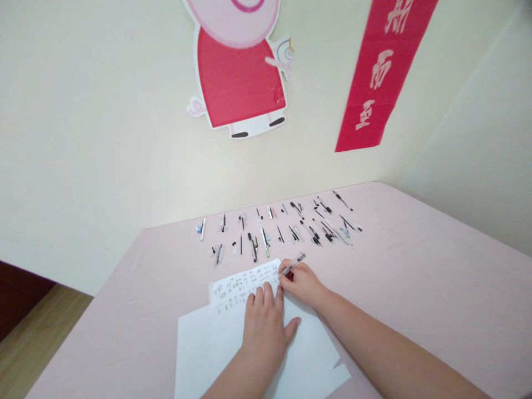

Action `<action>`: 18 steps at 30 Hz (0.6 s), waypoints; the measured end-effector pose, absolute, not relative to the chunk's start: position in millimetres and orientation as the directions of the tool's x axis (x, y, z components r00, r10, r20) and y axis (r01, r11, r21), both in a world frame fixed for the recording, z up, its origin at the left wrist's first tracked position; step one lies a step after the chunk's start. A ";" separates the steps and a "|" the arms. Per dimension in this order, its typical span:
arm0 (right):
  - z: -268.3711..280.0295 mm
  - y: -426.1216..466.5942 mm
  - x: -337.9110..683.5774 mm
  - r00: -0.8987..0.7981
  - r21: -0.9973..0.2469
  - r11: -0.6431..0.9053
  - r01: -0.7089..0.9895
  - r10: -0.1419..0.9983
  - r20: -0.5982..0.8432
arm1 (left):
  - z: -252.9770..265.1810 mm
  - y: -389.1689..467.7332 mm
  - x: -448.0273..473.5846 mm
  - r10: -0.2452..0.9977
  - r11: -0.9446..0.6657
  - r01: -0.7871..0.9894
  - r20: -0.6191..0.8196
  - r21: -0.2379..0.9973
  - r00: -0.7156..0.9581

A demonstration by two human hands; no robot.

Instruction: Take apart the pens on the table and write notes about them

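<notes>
Two hands at work on a pink table (141, 310), as we look down from the head. The right hand (302, 282) pinches a pen (296, 262) between thumb and fingers, and we find it at the upper right edge of the written sheet (226, 285). The pen slants, its rear end up and to the right; its tip is hidden from us by the fingers. The left hand (265, 321) lies palm down, fingers extended and thumb spread well away from them, its fingertips over the lower lines of handwriting (too small for us to read). Nearer to us, blank paper (203, 349) extends beneath the left hand and forearm; we cannot tell which piece overlaps the other.

Beyond the sheet we see pen parts (253, 246), mostly black and clear with a few light blue, set out in small groups in two rough rows across the table. On the pale wall (103, 111) behind, we note a cartoon cutout (241, 77) in a red dress and, to its right, a red banner (382, 66) with light characters.
</notes>
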State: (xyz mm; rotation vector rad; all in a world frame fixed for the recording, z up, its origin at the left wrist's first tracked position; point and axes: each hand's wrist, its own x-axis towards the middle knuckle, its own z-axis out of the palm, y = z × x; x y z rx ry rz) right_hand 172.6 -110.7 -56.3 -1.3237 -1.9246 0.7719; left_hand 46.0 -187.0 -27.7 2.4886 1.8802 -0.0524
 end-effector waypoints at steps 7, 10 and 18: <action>-54.2 -111.4 172.2 -0.262 -0.783 0.296 0.547 0.949 0.175 | -26.4 -186.6 46.3 0.961 -0.271 0.963 -0.055 0.005 0.271; -52.8 -111.9 172.1 -0.260 -0.772 0.301 0.559 0.948 0.182 | -26.6 -186.4 46.1 0.960 -0.272 0.962 -0.061 0.007 0.272; -53.3 -112.4 171.9 -0.266 -0.770 0.319 0.553 0.943 0.199 | -26.0 -187.3 46.6 0.961 -0.269 0.963 -0.061 0.000 0.268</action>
